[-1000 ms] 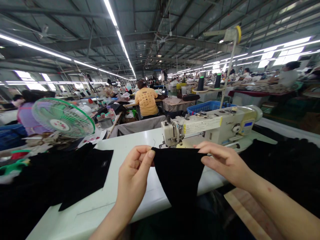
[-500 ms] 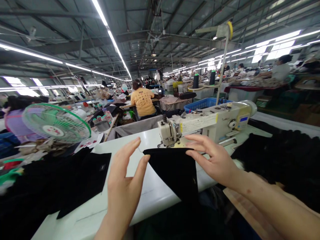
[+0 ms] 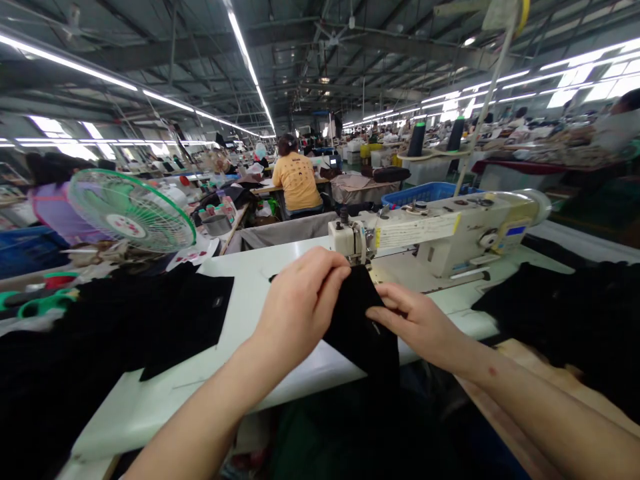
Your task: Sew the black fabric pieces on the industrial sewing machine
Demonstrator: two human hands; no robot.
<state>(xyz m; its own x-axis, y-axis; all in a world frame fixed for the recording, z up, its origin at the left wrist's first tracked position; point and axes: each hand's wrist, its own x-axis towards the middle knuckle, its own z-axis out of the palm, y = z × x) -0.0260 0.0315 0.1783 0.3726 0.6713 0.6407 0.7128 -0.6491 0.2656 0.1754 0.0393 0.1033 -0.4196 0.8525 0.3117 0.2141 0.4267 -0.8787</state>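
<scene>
A piece of black fabric (image 3: pixel 357 313) hangs over the front edge of the white sewing table (image 3: pixel 310 363), its upper edge close to the needle end of a sewing machine (image 3: pixel 440 233). My left hand (image 3: pixel 300 307) pinches the fabric's top edge between thumb and fingers, just in front of the machine head. On the fabric's right side, my right hand (image 3: pixel 417 323) grips the edge, thumb on the near face. A small light mark shows on the cloth near the right thumb. The left palm hides part of the fabric's left end.
Black garments (image 3: pixel 185 313) are heaped on the left, and another black pile (image 3: pixel 565 313) lies on the right. A green-rimmed fan (image 3: pixel 130 213) stands at the left. Behind the machine are a blue basket (image 3: pixel 415 193) and thread cones. A person in yellow (image 3: pixel 297 177) sits ahead.
My left hand has moved right and closed from an open pose onto the fabric's top edge. My right hand has shifted slightly down the right side. The view has turned left a little.
</scene>
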